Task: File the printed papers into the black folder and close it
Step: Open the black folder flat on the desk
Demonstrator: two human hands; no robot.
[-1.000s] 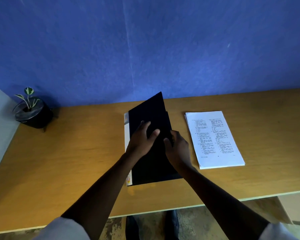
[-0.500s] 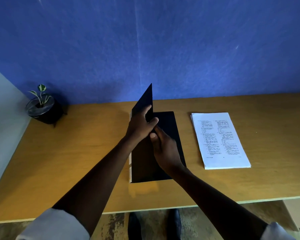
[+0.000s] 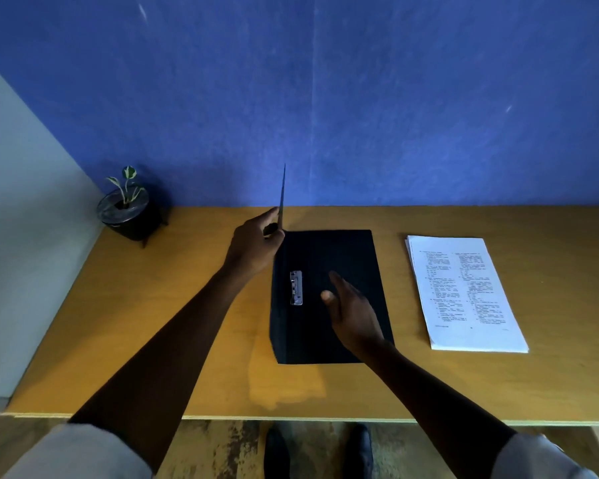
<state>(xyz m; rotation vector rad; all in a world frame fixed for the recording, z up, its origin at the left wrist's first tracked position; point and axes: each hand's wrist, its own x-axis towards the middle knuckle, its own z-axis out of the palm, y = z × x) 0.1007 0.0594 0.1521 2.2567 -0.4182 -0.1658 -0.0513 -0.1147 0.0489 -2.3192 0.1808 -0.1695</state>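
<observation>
On the wooden desk (image 3: 187,340), the left hand (image 3: 253,243) pinches the black folder (image 3: 329,257)'s upright cover; the right hand (image 3: 353,312) hovers relaxed above it. Printed papers (image 3: 464,292) lie right, text illegible.

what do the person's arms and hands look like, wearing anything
Both forearms are bare from the wrists almost to the elbows. Light grey sleeves sit pushed or rolled up near the elbows, at the bottom corners of the view. The left hand and right hand are bare: no gloves, watch or rings visible.
</observation>
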